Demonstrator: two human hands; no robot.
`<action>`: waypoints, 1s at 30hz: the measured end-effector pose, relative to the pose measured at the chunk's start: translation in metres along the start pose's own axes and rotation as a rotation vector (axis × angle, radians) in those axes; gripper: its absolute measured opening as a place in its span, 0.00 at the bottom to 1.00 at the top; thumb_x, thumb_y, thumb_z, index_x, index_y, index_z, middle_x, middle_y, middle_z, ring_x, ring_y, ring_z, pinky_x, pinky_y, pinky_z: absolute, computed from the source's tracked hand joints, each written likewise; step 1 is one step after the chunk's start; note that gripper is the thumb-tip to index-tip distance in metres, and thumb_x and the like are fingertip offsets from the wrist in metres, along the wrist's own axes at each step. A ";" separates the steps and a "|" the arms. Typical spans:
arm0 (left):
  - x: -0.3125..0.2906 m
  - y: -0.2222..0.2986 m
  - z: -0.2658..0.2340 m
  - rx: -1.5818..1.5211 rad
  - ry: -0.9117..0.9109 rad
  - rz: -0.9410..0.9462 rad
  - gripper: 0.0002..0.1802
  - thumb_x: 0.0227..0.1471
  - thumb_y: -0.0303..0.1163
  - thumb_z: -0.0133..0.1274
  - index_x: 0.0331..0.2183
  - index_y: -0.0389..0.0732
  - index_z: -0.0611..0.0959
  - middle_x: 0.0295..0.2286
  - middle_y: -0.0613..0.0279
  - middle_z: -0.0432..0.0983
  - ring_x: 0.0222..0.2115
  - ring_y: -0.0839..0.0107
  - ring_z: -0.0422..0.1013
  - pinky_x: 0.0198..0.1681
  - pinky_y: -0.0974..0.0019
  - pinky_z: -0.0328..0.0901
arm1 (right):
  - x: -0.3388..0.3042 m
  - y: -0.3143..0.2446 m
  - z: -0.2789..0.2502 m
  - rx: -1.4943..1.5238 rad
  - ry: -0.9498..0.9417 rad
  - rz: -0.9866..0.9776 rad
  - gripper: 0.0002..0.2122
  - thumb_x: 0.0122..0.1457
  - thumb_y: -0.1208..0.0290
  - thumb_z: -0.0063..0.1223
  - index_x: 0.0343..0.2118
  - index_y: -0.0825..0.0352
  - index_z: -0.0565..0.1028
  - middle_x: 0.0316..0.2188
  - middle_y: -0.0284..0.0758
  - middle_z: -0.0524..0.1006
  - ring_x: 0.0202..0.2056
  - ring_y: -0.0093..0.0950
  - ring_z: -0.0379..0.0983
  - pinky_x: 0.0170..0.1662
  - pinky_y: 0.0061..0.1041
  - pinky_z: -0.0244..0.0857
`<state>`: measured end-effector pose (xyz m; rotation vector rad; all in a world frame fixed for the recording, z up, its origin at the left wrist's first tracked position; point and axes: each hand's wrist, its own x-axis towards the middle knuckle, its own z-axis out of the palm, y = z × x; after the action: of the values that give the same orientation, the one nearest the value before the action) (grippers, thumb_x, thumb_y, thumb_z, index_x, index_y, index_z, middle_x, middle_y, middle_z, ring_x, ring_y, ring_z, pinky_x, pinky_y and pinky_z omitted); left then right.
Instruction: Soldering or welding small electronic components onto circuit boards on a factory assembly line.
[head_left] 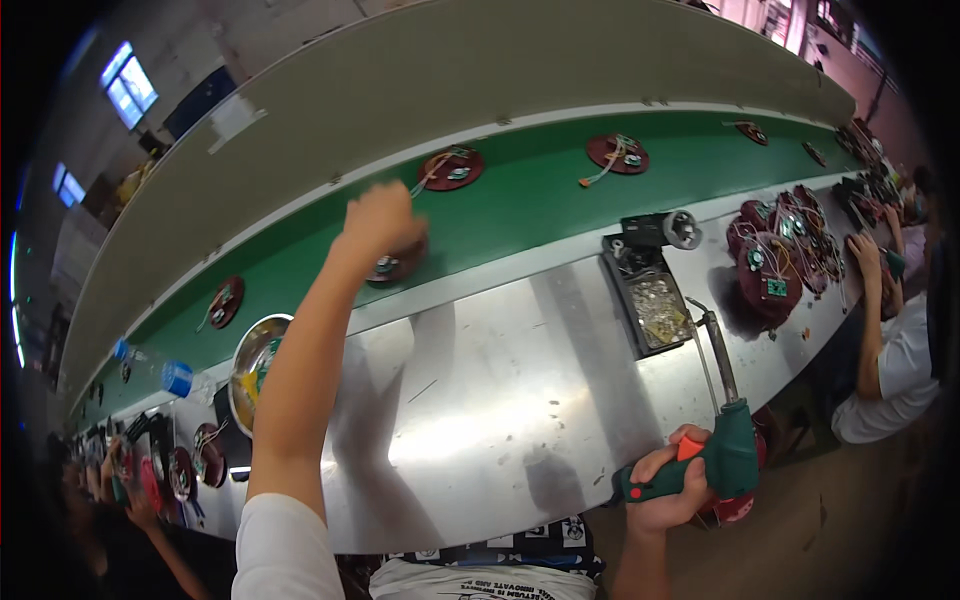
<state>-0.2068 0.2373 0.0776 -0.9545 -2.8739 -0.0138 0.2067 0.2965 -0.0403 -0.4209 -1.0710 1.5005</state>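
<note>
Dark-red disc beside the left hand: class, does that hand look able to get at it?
Probably yes: the left hand is right by the disc, with nothing visible between.

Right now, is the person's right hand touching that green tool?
Touching. The head view shows the right hand wrapped around the green tool at its grip.

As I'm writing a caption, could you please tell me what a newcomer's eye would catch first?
Probably the green tool with its orange trigger, in the right hand at lower right. Next, the blurred left hand by a red disc on the green strip, left of centre.
</note>
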 end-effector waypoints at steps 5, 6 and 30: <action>0.102 0.036 0.035 -0.124 0.221 -0.026 0.25 0.48 0.50 0.58 0.38 0.37 0.84 0.42 0.47 0.79 0.46 0.50 0.73 0.46 0.48 0.69 | -0.004 0.006 -0.007 -0.036 0.012 0.020 0.19 0.65 0.59 0.37 0.44 0.75 0.62 0.33 0.43 0.67 0.11 0.23 0.61 0.13 0.21 0.59; 0.118 0.039 0.052 -0.141 0.216 -0.036 0.28 0.45 0.53 0.60 0.37 0.37 0.85 0.40 0.45 0.80 0.44 0.48 0.75 0.44 0.50 0.70 | -0.005 0.008 -0.012 -0.038 -0.021 0.031 0.19 0.65 0.59 0.37 0.45 0.75 0.62 0.33 0.43 0.67 0.10 0.23 0.60 0.14 0.21 0.60; -0.267 -0.008 0.028 -0.582 0.206 0.443 0.30 0.35 0.41 0.65 0.40 0.33 0.78 0.37 0.49 0.77 0.32 0.51 0.74 0.36 0.56 0.70 | 0.006 -0.002 0.001 -0.033 -0.043 0.023 0.15 0.65 0.64 0.36 0.44 0.72 0.66 0.26 0.36 0.69 0.14 0.21 0.62 0.18 0.20 0.59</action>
<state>-0.0016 0.0728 0.0211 -1.5522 -2.4370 -0.8860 0.2050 0.3016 -0.0363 -0.4265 -1.1296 1.5200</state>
